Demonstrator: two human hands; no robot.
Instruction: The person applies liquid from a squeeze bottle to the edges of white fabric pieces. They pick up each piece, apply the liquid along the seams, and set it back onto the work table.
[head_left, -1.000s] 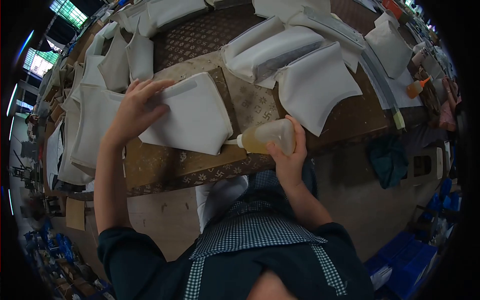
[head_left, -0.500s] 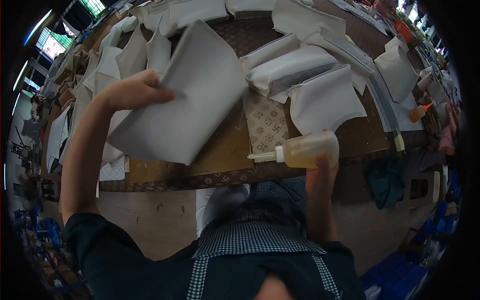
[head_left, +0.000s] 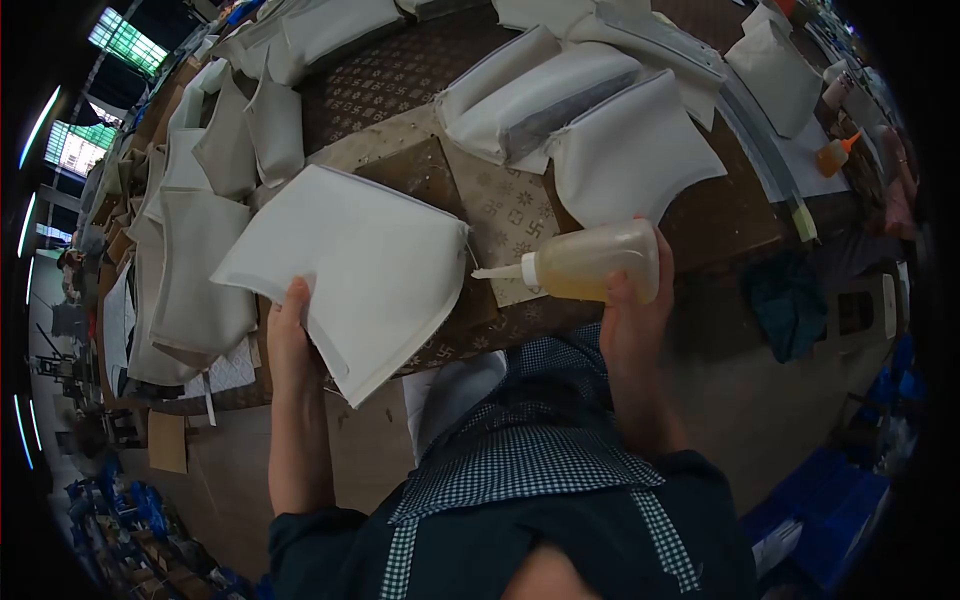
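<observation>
A white, leather-like panel (head_left: 370, 260) with a curved lower right edge is pinched at its near left edge by my left hand (head_left: 290, 325), the thumb on top and the fingers hidden beneath. The panel lies tilted over the front of the table, one corner past the edge. My right hand (head_left: 638, 310) is wrapped round a translucent squeeze bottle (head_left: 590, 262) of amber liquid. Held on its side, the bottle points its narrow white nozzle left, the tip close to the panel's right corner. Under the nozzle, a patterned beige strip (head_left: 505, 200) lies on the brown board (head_left: 410, 178).
Several white panels (head_left: 640, 145) lie beyond the bottle, and more panels (head_left: 205, 280) are stacked on the left. A bottle with an orange tip (head_left: 838, 155) stands at the right, near another person's arm (head_left: 900, 175). Dark green cloth (head_left: 785, 305) hangs at the lower right.
My left hand has come down and nearer, now gripping the panel's near edge, and the panel has turned to lie lower. The bottle has moved slightly left and up, nozzle closer to the panel.
</observation>
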